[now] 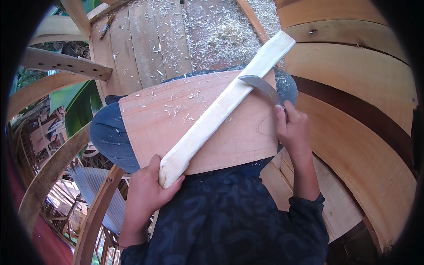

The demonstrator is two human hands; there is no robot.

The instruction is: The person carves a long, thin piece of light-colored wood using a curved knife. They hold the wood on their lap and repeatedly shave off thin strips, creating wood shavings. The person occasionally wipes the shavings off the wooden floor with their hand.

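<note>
My left hand (152, 187) grips the near end of a long pale piece of wood (212, 119), which slants away to the upper right. Closed around the handle of a curved knife (264, 87), my right hand (293, 126) holds the blade across the wood's upper part. Most of the knife's handle is hidden in my fist. Under the wood, a flat reddish board (150, 126) rests on my lap, dotted with small shavings.
Wood shavings (225, 37) cover much of the plank floor ahead. Wooden plank walls (353, 79) rise on the right. On the left, an open slatted railing (66, 66) shows leaves and a corrugated sheet (99, 194) beyond. A small narrow object (107, 25) lies on the far-left planks.
</note>
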